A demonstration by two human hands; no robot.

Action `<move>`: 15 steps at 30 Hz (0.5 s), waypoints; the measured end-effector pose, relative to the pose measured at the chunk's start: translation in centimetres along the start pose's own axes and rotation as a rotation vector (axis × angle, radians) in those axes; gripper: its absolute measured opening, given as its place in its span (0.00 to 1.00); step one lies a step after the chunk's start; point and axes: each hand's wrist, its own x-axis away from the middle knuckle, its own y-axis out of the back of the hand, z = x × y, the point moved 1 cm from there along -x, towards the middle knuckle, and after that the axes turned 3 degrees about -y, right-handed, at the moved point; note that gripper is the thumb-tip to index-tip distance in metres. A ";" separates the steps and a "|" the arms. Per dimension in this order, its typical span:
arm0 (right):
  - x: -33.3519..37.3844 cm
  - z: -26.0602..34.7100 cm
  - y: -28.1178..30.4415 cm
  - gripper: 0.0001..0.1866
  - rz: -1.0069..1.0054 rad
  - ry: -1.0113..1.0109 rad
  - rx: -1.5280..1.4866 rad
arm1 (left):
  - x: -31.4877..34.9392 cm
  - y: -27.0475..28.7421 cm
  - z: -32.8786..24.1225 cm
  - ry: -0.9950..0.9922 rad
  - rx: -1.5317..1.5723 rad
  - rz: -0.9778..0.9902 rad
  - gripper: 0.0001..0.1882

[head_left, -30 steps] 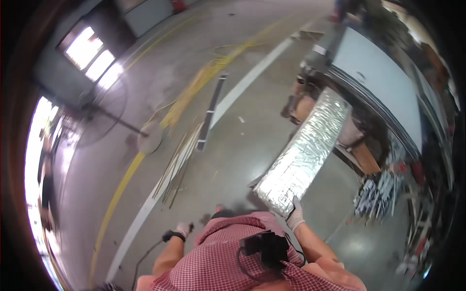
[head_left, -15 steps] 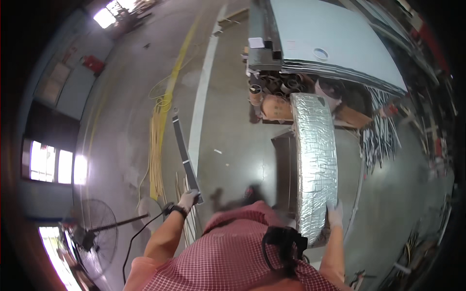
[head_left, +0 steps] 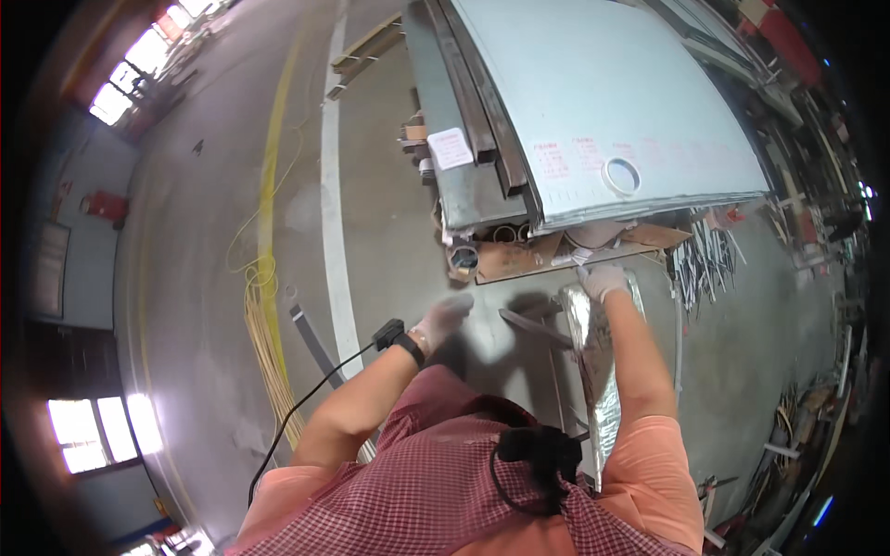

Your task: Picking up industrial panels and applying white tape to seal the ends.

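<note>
My left hand [head_left: 445,320], in a pale glove, is stretched forward over the floor with its fingers extended and nothing seen in them. My right hand [head_left: 604,281], also gloved, reaches over the far end of the long foil-wrapped piece [head_left: 601,394]. Its fingers point toward the near edge of a cardboard box [head_left: 519,263] and look extended; the fingertips are hard to make out. White scraps [head_left: 579,252] show just beyond them. A dark grey strip [head_left: 313,335] lies on the floor to the left, apart from my left hand.
A stack of large pale sheets [head_left: 612,102] stands ahead, with a roll of tape [head_left: 621,176] on it. Beside it are dark metal bars [head_left: 473,93]. Thin yellowish rods [head_left: 269,357] lie left. Cut strips [head_left: 714,264] hang right of the box. A black cable [head_left: 306,398] trails along my left arm.
My left hand has let go of the grey strip, now on the floor, and moved right. My right hand has moved from the foil-wrapped piece's near side to its far end.
</note>
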 end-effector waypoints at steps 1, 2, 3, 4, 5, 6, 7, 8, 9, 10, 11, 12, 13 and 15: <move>-0.7 0.2 0.8 0.30 0.022 -0.024 0.003 | -2.1 -2.4 -4.2 0.005 -0.030 -0.068 0.10; -0.5 1.4 2.6 0.30 0.234 0.025 0.003 | -3.9 -3.5 -6.7 0.034 -0.027 -0.060 0.10; -0.4 2.6 4.1 0.30 0.443 0.064 -0.002 | -6.3 -4.5 -9.2 0.051 -0.055 -0.049 0.11; -0.2 3.6 4.5 0.29 0.460 0.090 -0.023 | -9.3 -5.6 -11.9 0.058 -0.085 -0.034 0.12; 0.6 4.6 4.5 0.28 0.479 0.121 -0.045 | -11.7 -6.6 -14.3 0.077 -0.085 -0.020 0.12; 1.3 6.1 5.4 0.29 0.523 0.147 -0.092 | -13.1 -7.5 -15.9 0.051 -0.075 -0.020 0.13; 2.0 7.4 6.5 0.30 0.566 0.173 -0.142 | -14.3 -8.5 -17.7 0.026 -0.067 -0.021 0.15; 2.6 8.1 5.9 0.30 0.588 0.150 -0.156 | -15.6 -10.3 -20.1 0.139 0.006 -0.126 0.16; 2.9 9.0 4.6 0.29 0.630 0.186 -0.171 | -17.1 -11.7 -21.9 0.246 0.075 -0.242 0.18; 2.9 9.6 3.7 0.29 0.670 0.234 -0.190 | -18.1 -11.0 -22.8 0.317 0.158 -0.115 0.23; 2.6 10.0 4.0 0.29 0.690 0.241 -0.207 | -19.3 -10.7 -22.9 0.339 0.150 -0.129 0.23; 1.7 9.9 4.3 0.29 0.649 0.100 -0.611 | -20.5 -10.3 -23.1 0.227 0.217 -0.061 0.24; 0.8 9.8 4.5 0.32 0.587 -0.066 -1.008 | -21.7 -10.3 -23.3 0.116 0.280 0.015 0.24; -1.5 8.8 2.6 0.35 0.188 0.035 -0.356 | -23.8 -11.7 -25.4 0.122 0.186 -0.101 0.25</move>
